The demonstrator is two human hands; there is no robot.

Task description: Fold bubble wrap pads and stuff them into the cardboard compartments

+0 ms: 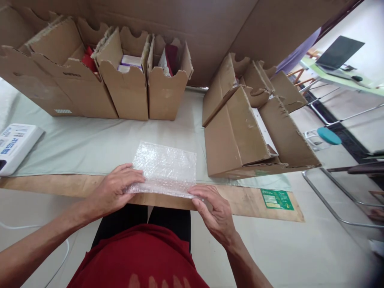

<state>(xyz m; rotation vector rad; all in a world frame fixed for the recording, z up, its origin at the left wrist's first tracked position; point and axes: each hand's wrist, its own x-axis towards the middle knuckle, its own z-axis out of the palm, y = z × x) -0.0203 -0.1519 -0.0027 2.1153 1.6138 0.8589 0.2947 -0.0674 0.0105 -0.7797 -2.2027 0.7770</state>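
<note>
Two bare hands meet the sheet of bubble wrap [168, 162] in the head view, the only one we have, and it lies flat on the cloth near the front edge of the bench [252, 202], its near strip doubled over and reaching out above the bare wood. Our left hand [120, 186] is half curled, fingers on top of the near left corner and thumb low at the edge, so it has hold of that end. Our right hand [213, 212] is partly closed at the near right corner, the edge of the wrap between fingertips and thumb; how firmly either hand presses, we cannot tell. Beyond the wrap stands a row of open cardboard boxes [163, 96], with a larger carton [225, 148] to the right and a white device [19, 146] at the left. We judge the step in hand to be folding or rolling the near edge; whether anything lies inside that strip is unclear through the glare. To our mind, the next move calls for both hands working evenly, keeping the fold straight and the two corners level.
</note>
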